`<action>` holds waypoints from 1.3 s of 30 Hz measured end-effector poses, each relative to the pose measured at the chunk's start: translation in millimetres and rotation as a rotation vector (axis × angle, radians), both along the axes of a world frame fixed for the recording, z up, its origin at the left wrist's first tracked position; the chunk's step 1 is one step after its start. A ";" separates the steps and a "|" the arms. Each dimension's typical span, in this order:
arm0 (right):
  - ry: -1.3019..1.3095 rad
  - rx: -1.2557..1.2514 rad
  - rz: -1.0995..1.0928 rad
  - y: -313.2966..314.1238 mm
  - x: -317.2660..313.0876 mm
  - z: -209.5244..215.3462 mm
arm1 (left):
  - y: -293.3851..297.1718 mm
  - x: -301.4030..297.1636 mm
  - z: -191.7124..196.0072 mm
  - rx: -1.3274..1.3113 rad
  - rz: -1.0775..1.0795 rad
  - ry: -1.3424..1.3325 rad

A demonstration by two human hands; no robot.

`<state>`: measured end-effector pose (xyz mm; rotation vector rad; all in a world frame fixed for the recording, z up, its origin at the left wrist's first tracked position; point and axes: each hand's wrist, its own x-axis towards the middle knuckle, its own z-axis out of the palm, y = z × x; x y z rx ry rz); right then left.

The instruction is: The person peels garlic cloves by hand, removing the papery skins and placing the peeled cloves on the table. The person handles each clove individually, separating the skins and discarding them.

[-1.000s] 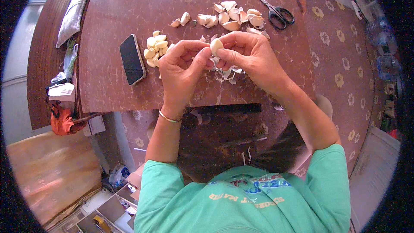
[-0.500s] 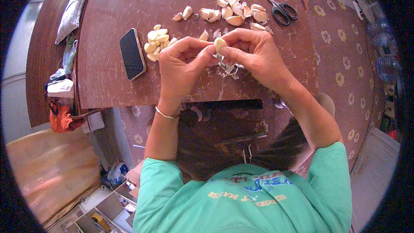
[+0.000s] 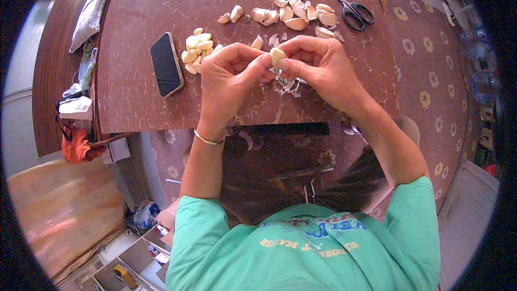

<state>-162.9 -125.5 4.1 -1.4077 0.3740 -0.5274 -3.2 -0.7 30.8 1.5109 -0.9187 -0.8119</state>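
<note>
Hardly anything has moved since the earlier head view. Above the bench [image 3: 134,113], the right hand [image 3: 318,67] pinches a pale garlic clove [image 3: 277,55]; the left hand [image 3: 229,75], fingertips pinched together, meets its left side. Likely light, firm, slippery, easily nicked; best held by its broad sides. Near left, a divided box [image 3: 120,260] holds something yellow [image 3: 125,277].
</note>
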 end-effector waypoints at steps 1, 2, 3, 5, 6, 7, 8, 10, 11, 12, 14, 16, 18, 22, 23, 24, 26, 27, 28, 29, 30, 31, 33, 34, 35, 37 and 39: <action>-0.003 0.019 0.000 0.7 -0.2 0.8 | 0.0 -1.0 0.7 0.001 0.003 -0.007; -0.007 0.038 0.001 1.0 -0.3 1.5 | 0.0 -1.5 1.0 0.003 0.007 -0.013; -0.012 0.043 0.005 0.9 -0.4 2.3 | 0.2 -1.1 0.8 0.002 0.003 -0.013; -0.022 0.052 0.014 1.0 -0.4 3.4 | 0.4 0.2 0.0 -0.001 -0.005 -0.012; -0.025 0.054 0.016 0.6 -0.6 3.1 | 0.2 0.1 -0.2 -0.001 -0.003 0.006; -0.029 0.056 0.017 0.1 -0.7 2.6 | 0.0 0.0 -0.4 -0.001 0.000 0.023; -0.032 0.058 0.019 -0.2 -0.9 2.3 | -0.2 0.0 -0.6 -0.002 0.003 0.041; -0.033 0.066 0.022 0.2 -0.5 2.3 | 0.2 1.1 -2.2 -0.009 -0.002 0.051; -0.034 0.069 0.023 0.3 -0.4 2.4 | 0.4 1.6 -2.6 -0.012 -0.004 0.056; -0.030 0.055 0.022 0.0 -0.6 2.4 | 0.6 1.8 -2.5 -0.014 -0.005 0.065; -0.021 0.027 0.020 -0.8 -1.1 2.6 | 1.1 2.2 -2.2 -0.016 -0.005 0.085; -0.003 0.030 0.014 0.0 -1.4 2.3 | 0.9 1.1 -0.6 0.007 -0.006 0.041; 0.007 0.031 0.011 0.3 -1.5 1.5 | 0.1 -0.3 1.5 0.025 -0.007 0.015; 0.003 0.022 0.010 0.1 -1.8 0.4 | 0.0 -1.7 1.8 0.019 -0.012 -0.003; 0.000 0.018 0.010 0.4 -1.7 0.5 | 0.2 -1.4 1.2 0.010 -0.015 -0.008; 0.001 0.021 0.006 -0.1 -2.3 0.3 | -0.4 -1.8 0.4 0.009 -0.010 -0.004; 0.004 0.027 -0.001 0.1 -3.4 -0.1 | -1.3 -2.1 -0.6 0.006 0.001 0.005; 0.018 0.003 0.003 -0.7 -3.9 2.2 | -1.4 -2.2 -1.0 0.002 0.005 0.017; 0.033 -0.022 0.006 -1.5 -4.2 5.1 | -1.3 -2.0 -1.4 -0.002 0.009 0.029; 0.048 -0.047 0.011 -1.8 -4.2 7.8 | -0.7 -1.9 -1.4 -0.007 0.014 0.041; 0.057 -0.041 0.011 -2.4 -5.0 9.5 | -0.8 -2.5 -1.0 -0.012 0.006 0.033; 0.066 -0.036 0.011 -2.6 -5.6 11.0 | -0.7 -2.4 0.8 -0.018 -0.002 0.026; 0.082 -0.044 0.005 -2.8 -6.1 13.5 | -0.2 -2.4 3.5 -0.013 -0.017 0.004; 0.088 -0.056 -0.002 -2.7 -5.8 14.4 | -0.2 -2.0 4.4 -0.001 -0.023 -0.011; 0.094 -0.068 -0.008 -2.4 -5.4 15.2 | 0.0 -1.4 5.1 0.011 -0.029 -0.026; 0.101 -0.033 -0.016 0.2 -5.2 16.6 | 0.8 -1.5 6.8 0.009 -0.037 -0.010; 0.098 -0.020 -0.014 0.0 -5.2 16.3 | 1.0 -1.1 4.3 -0.012 -0.037 0.016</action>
